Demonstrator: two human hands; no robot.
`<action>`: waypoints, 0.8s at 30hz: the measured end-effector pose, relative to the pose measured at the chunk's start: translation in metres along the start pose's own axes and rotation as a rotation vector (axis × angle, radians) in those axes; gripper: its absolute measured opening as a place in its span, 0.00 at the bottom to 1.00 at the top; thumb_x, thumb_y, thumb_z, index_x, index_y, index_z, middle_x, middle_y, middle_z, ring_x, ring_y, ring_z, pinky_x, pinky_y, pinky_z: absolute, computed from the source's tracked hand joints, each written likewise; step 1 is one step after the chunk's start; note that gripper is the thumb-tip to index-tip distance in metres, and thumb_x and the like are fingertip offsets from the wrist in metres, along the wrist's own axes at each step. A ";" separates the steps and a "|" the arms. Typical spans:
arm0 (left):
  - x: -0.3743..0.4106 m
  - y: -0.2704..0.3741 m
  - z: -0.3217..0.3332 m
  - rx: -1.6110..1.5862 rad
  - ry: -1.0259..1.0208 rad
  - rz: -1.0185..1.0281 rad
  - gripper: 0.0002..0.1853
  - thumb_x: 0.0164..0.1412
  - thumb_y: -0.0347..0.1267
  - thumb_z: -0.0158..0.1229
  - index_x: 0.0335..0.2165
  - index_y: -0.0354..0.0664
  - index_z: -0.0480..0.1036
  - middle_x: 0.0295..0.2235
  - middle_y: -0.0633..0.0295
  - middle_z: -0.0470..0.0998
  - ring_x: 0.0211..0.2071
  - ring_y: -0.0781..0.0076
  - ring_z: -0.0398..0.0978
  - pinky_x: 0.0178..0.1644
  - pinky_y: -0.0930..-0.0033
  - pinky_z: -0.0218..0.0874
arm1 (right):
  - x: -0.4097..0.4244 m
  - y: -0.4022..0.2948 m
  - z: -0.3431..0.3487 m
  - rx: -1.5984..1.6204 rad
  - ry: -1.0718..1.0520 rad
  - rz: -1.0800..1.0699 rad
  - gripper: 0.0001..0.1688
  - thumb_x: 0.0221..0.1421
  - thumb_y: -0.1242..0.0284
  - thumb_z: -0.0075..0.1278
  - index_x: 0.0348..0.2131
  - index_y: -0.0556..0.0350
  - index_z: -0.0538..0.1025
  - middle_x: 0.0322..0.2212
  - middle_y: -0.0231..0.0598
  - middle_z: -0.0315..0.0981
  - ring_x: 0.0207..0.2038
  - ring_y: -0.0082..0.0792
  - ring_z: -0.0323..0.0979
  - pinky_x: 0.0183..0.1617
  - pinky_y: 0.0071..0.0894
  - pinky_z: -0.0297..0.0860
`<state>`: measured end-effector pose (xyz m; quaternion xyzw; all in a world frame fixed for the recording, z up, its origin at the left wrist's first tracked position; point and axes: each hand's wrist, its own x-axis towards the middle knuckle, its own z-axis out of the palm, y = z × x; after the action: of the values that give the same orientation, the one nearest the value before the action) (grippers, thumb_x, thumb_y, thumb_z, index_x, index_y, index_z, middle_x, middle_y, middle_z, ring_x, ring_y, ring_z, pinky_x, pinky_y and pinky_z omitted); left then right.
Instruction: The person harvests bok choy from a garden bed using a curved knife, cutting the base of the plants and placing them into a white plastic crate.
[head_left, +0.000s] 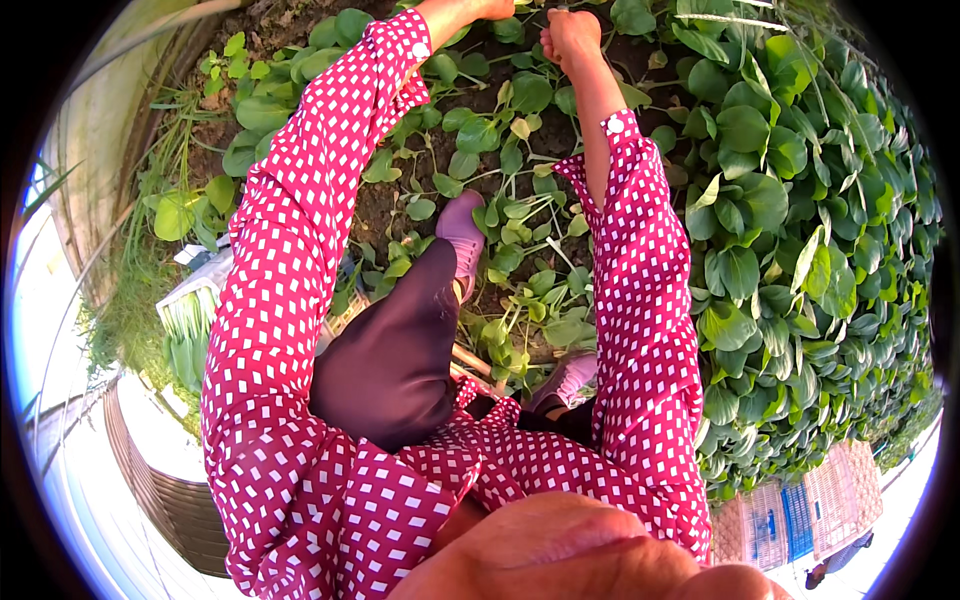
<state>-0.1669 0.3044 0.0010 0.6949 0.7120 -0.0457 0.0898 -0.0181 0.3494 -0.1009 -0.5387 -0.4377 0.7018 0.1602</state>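
My left hand (495, 7) is cut off by the top edge, so its fingers and anything in them are mostly hidden. Close beside it, my right hand (574, 36) is curled into a fist, knuckles up. A small dull end, perhaps of a handle (557, 10), shows at the fist's top; the remainder is out of sight. Below both hands, low leafy greens (480, 136) and trimmed or fallen leaves (517, 255) cover dark soil (397, 202). Broad-leaved green plants (742, 127) grow densely to the right of my right forearm.
My purple shoes (461, 232) stand among the leaves. At left, a pale crate (199, 281) holds cut greens, near a weathered whitish panel (97, 165). Several plastic crates, one blue (796, 521), sit at the lower right. A wooden bar (472, 361) shows between my legs.
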 end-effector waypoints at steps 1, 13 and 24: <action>0.003 -0.003 0.006 0.004 0.037 0.020 0.14 0.53 0.34 0.57 0.36 0.36 0.77 0.47 0.41 0.74 0.44 0.45 0.76 0.45 0.51 0.69 | 0.008 0.004 -0.001 -0.093 0.025 -0.085 0.22 0.61 0.64 0.45 0.17 0.55 0.66 0.10 0.40 0.66 0.10 0.39 0.64 0.13 0.36 0.61; -0.005 0.001 0.011 -0.028 0.015 -0.030 0.13 0.49 0.29 0.58 0.35 0.33 0.75 0.45 0.43 0.73 0.43 0.44 0.75 0.44 0.50 0.68 | -0.006 -0.008 0.003 -0.176 0.161 -0.071 0.14 0.59 0.69 0.49 0.24 0.58 0.71 0.18 0.37 0.70 0.17 0.34 0.68 0.19 0.35 0.64; -0.036 0.021 -0.020 -0.287 0.238 -0.096 0.28 0.46 0.27 0.59 0.49 0.31 0.68 0.55 0.47 0.67 0.50 0.49 0.72 0.51 0.56 0.66 | -0.088 -0.039 -0.058 0.075 0.097 -0.160 0.14 0.59 0.69 0.55 0.37 0.65 0.73 0.23 0.34 0.73 0.19 0.23 0.68 0.22 0.23 0.66</action>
<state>-0.1470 0.2739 0.0287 0.6406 0.7492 0.1346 0.1008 0.0566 0.3357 -0.0186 -0.5291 -0.4443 0.6758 0.2568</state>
